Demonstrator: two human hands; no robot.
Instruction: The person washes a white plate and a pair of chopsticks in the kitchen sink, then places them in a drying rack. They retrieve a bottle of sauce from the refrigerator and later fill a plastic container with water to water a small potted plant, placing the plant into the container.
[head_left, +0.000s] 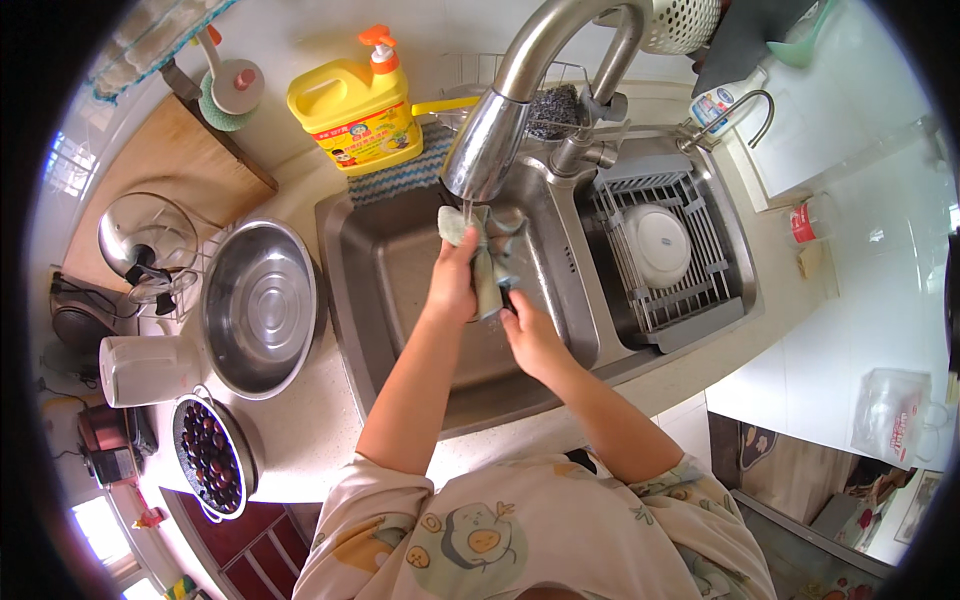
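Note:
Under the spout of the metal faucet (487, 142), a thin stream of water falls on a damp pale cloth (487, 262). My left hand (454, 277) grips this cloth, which is folded around a utensil. The black handle (507, 298) of that utensil sits in the fingers of my right hand (536, 337); its other end is hidden by the cloth, so I cannot tell what kind it is. Both hands are above the left basin of the stainless steel sink (397, 300).
A steel basin (262, 307), a white pitcher (150, 369) and a colander of dark round fruit (210, 457) stand at left. A yellow detergent jug (356, 120) is behind the sink. In the right basin, a drying rack (709, 255) holds a white dish (658, 246).

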